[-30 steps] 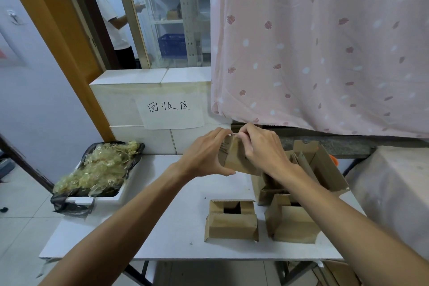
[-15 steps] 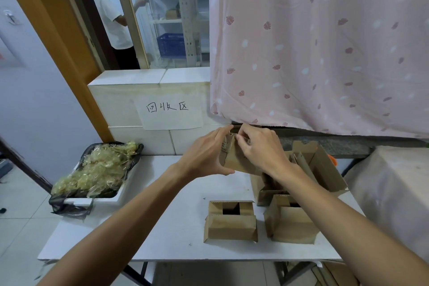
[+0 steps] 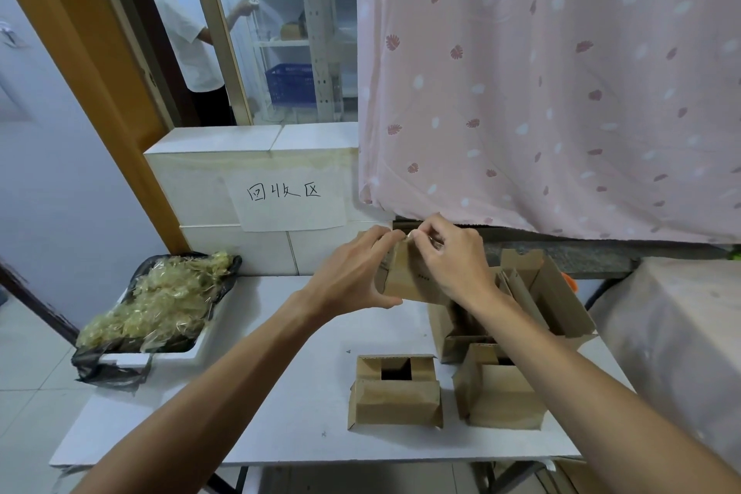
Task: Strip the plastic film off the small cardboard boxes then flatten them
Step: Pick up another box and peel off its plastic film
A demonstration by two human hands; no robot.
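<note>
Since 1 s ago your R hand [image 3: 453, 257] has crept up. Thumb & forefinger were on the box face then; now they pinch right at its top edge. L hand [image 3: 349, 273] hasn't shifted. Person in the bkgd [image 3: 184, 32] has turned to the shelving & reaches an arm out to it.

Small cardboard box [image 3: 405, 281] is up off the table [image 3: 260, 413], held btwn both hands over the rear middle, just in front of the tiled ledge [image 3: 208, 180]. L hand grips it from the left, w/ thumb under the bottom edge & fingers curled over the top corner. R hand covers its right side, fingertips closed tight at the rim. A pale speck sits at the pinch, too small to tell if it's film.

On the table:
- front-centre box [image 3: 395, 393], brown, top flaps folded in w/ a square hole showing
- second box [image 3: 501, 401] just to its right, partly under your R forearm
- opened boxes [image 3: 553, 293] behind those, near the far-right corner, flaps standing up & touching each other
- white tray [image 3: 200, 345] far left, lined w/ a black bag that droops over the table's left edge, heaped w/ crumpled film scraps [image 3: 160, 305]

Paper sign [image 3: 286, 196] w/ handwritten characters is stuck on the ledge. Pink leaf-print curtain [image 3: 541, 92] hangs to its right. Blue crate [image 3: 290, 82] sits low in the shelving behind glass.
</note>
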